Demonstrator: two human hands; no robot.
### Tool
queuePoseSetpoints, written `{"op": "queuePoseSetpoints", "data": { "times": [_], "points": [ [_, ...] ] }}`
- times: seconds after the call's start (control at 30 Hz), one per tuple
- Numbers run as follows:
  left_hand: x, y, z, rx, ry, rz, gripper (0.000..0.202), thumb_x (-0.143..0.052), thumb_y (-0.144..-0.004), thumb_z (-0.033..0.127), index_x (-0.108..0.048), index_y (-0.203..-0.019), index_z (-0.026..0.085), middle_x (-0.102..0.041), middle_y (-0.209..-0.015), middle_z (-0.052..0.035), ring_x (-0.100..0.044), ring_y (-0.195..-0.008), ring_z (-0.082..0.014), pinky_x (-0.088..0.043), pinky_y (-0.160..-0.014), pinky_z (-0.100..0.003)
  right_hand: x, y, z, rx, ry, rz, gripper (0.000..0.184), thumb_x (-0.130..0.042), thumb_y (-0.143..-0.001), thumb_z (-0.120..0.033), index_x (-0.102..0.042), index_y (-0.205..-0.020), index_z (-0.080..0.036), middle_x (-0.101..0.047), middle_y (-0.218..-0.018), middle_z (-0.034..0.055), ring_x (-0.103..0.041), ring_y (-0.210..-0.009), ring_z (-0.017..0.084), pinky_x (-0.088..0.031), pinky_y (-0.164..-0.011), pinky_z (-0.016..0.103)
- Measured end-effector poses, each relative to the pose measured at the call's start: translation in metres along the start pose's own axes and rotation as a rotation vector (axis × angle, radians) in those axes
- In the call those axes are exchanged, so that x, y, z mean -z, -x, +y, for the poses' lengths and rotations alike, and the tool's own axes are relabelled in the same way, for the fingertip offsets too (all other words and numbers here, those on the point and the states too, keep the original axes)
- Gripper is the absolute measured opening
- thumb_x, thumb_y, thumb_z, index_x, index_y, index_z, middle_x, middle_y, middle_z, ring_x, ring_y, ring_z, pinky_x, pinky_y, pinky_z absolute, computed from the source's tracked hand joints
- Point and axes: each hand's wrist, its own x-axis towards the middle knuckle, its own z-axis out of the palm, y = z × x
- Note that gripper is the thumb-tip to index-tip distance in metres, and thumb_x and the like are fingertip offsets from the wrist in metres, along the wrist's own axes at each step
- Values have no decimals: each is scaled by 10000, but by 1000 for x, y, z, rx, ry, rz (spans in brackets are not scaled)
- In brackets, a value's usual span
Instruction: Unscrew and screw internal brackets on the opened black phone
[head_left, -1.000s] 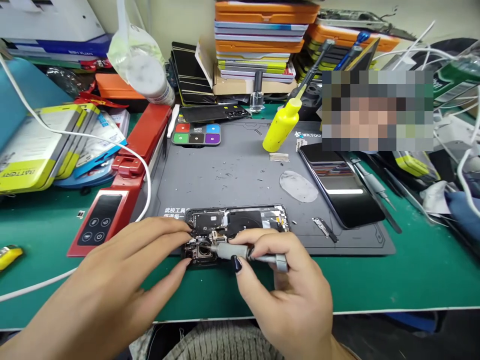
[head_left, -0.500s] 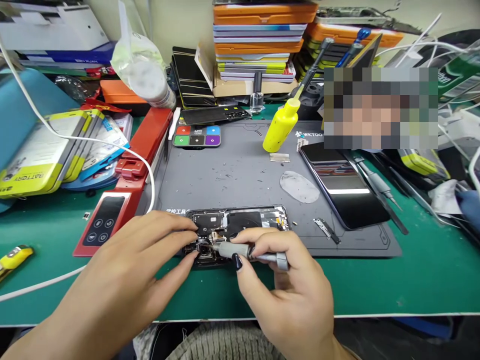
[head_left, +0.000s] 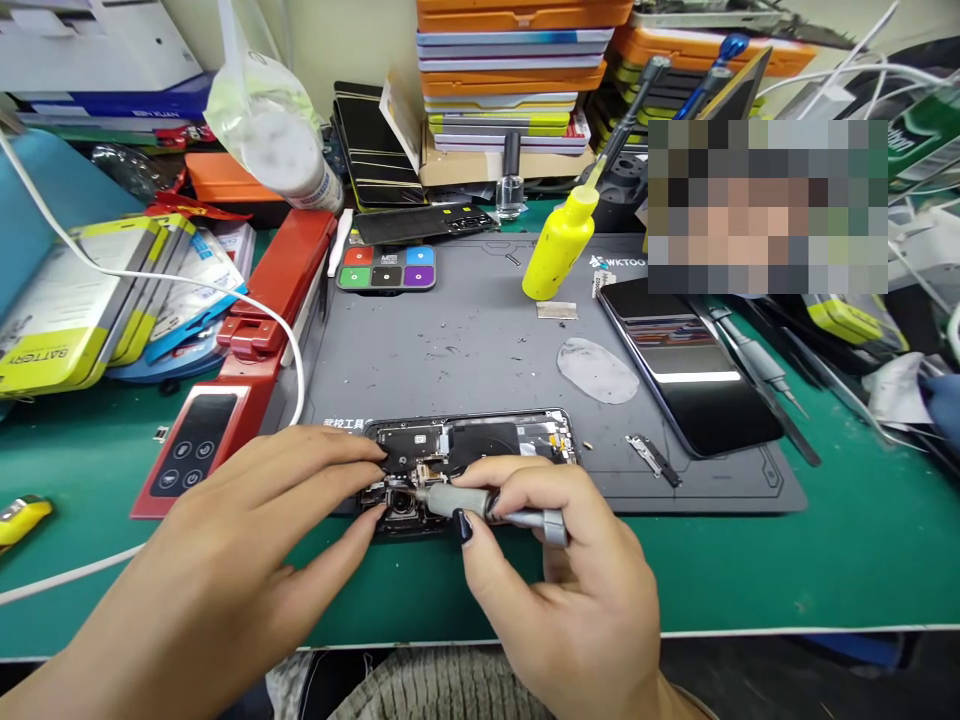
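The right hand [head_left: 566,575] grips a grey pen-shaped tool [head_left: 459,500]; the left hand [head_left: 244,545], thumb and fingers parted, touches the opened black rectangular phone [head_left: 486,440] at the flat grey mat's [head_left: 450,375] near edge. Press lightly; tip contact is hard to see.

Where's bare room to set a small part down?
Green tabletop, right of the right hand, in front of the gray mat. Also the mat's middle, between opened phone and colored pad, though specks dot it. Crowded: left, around the red device and battery packs; farther right, around the dark phone.
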Motion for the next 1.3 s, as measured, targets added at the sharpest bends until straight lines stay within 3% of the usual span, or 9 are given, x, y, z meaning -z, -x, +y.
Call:
{"op": "queuePoseSetpoints", "data": {
  "times": [0.3,0.53,0.6,0.7,0.77,0.87,1.0,1.17,1.3],
  "points": [
    [-1,11,-2,14,-2,-1,235,-550,-1097,426,-693,-1246,313,-800,-1260,23,-783,-1106,-183,-650,-1065,-344,-1,-1,1,2,-3,-9,228,-689,-840,-66,-591,-927,-253,-814,-954,-46,-799,-864,77,-632,-819,145],
    [-2,22,0,18,52,33,257,-618,-1071,322,-687,-1313,272,-750,-1351,26,-696,-1279,-84,-392,-1284,-145,2,-1,-3,-69,-42,-13,242,-689,-837,-69,-575,-914,-269,-810,-959,-101,-775,-839,49,-604,-776,121],
    [-3,23,1,43,46,47,235,-594,-1083,316,-693,-1292,275,-756,-1345,31,-702,-1268,-74,-384,-1280,-132,2,-1,-3,-62,-33,-28,243,-690,-857,-58,-587,-926,-267,-813,-979,-93,-780,-874,54,-605,-797,131],
    [-4,19,-1,53,31,63,209,-542,-1113,340,-703,-1236,285,-787,-1286,33,-737,-1223,-91,-471,-1229,-156,3,-2,-4,-56,-19,-52,245,-688,-877,-47,-595,-943,-264,-815,-1005,-75,-778,-869,61,-615,-805,147],
    [-3,16,-5,10,41,52,204,-541,-1118,346,-706,-1217,279,-806,-1267,22,-763,-1199,-126,-544,-1198,-214,4,-3,-5,-49,-4,-67,245,-694,-883,-52,-596,-957,-264,-819,-1024,-60,-785,-871,80,-630,-804,173],
    [1,14,-13,-94,81,14,233,-539,-1114,261,-708,-1274,251,-800,-1333,-3,-744,-1264,-160,-545,-1233,-289,4,-6,-8,-11,24,-93,261,-697,-877,-34,-595,-966,-257,-814,-1028,-27,-798,-913,110,-647,-823,207],
    [5,15,-19,-134,116,-6,277,-568,-1084,159,-713,-1310,230,-797,-1343,7,-725,-1259,-154,-511,-1227,-270,4,-19,-14,82,98,-174,262,-678,-878,-24,-577,-956,-253,-790,-944,-28,-784,-870,113,-644,-819,228],
    [2,10,-19,-158,164,13,265,-528,-1109,163,-709,-1293,222,-794,-1288,13,-707,-1218,-120,-490,-1194,-228,4,-39,-23,141,236,-287,238,-678,-886,-64,-553,-925,-262,-793,-910,-35,-785,-814,135,-620,-720,266],
    [0,7,-19,-186,153,22,276,-430,-1152,213,-677,-1276,212,-795,-1222,-18,-723,-1159,-140,-555,-1094,-276,2,-51,-28,182,309,-380,226,-678,-873,-79,-558,-908,-268,-789,-897,-43,-730,-734,124,-597,-681,277]
  ]
}}
